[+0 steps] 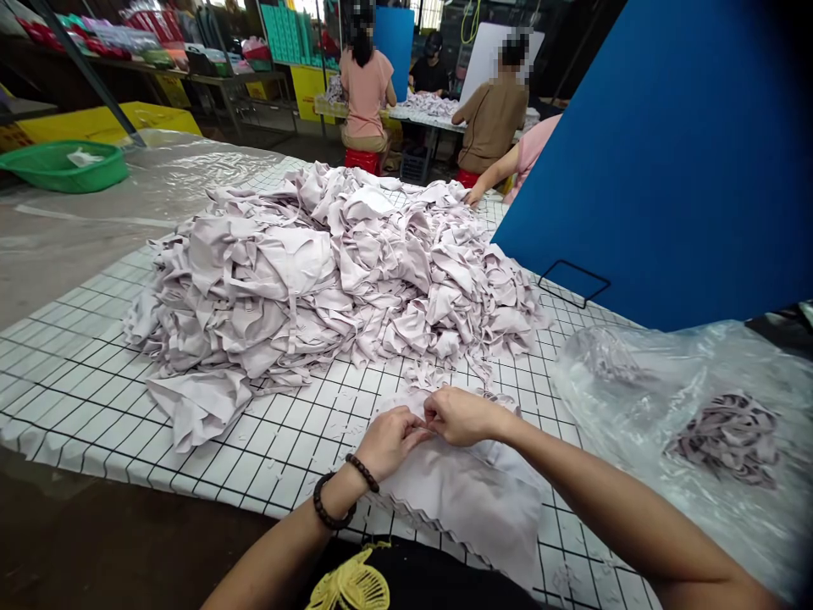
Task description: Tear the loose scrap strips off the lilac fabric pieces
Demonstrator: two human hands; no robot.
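A pale lilac-grey garment (470,491) with a scalloped edge lies spread in front of me on the table. My left hand (390,439) pinches its fabric near the upper part, thumb and fingers pressed together. Close against it, my right hand (461,415) is curled with its fingers closed on the same cloth. The fingertips of both hands almost meet, and whatever small part lies between them is hidden. Just beyond is a large heap of matching garments (273,271), with one loose piece (200,405) at its near left edge.
A white table cover with a black grid (292,440) lies beneath. A blue board (686,161) stands at the right. Clear plastic (622,398) there holds a bundle of fabric strips (730,440). A green basket (69,168) sits far left. A co-worker's arm (501,169) reaches the heap.
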